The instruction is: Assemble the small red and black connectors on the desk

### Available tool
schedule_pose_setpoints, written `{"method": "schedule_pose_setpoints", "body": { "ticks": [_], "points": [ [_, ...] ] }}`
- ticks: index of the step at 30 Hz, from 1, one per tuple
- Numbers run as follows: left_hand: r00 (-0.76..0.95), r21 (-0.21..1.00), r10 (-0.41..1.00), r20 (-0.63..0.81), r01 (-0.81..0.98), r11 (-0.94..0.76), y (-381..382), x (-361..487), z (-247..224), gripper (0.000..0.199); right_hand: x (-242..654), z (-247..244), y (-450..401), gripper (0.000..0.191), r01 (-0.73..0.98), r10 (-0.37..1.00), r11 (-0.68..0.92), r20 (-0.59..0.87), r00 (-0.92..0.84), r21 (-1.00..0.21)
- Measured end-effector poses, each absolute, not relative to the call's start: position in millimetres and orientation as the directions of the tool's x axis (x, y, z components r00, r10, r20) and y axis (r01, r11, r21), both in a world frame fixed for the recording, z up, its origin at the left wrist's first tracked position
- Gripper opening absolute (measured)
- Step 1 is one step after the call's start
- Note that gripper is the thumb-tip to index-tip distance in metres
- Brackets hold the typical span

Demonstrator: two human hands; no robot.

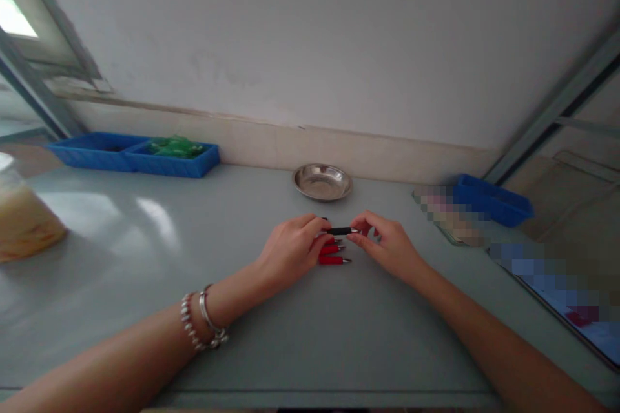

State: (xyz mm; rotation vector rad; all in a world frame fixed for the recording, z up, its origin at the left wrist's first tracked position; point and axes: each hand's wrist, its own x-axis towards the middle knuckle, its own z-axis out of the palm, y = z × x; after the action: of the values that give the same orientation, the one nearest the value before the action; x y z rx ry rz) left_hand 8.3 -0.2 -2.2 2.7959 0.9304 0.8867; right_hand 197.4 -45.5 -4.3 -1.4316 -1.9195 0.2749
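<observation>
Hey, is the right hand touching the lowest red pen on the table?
Apart. The head view shows a strip of the grey tabletop between the right hand and the lowest red, silver-tipped pen.

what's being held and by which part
The left hand holds a black pen by its rear end; the right hand is by its tip, contact unclear.

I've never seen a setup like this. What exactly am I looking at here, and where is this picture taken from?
This is one picture from a camera worn on a person's head, looking down at their own bare hands; no machine is involved. The left hand and right hand meet over a grey table. A short black pen sits between their fingertips, though the exact grip is hard to tell. Red pens lie just below. Beyond stand a steel dish and a blue tray.
</observation>
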Motion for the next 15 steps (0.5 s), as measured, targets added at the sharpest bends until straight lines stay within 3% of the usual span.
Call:
{"method": "schedule_pose_setpoints", "body": {
  "ticks": [15],
  "points": [
    [0.652, 0.258, 0.573, 0.495, 0.52, -0.814, -0.1, 6.1, -2.3, 0.014, 196.7, -4.4, -44.9, 0.019, 0.775, 0.916, 0.342, 0.374, -0.148, -0.531]
  ]
}}
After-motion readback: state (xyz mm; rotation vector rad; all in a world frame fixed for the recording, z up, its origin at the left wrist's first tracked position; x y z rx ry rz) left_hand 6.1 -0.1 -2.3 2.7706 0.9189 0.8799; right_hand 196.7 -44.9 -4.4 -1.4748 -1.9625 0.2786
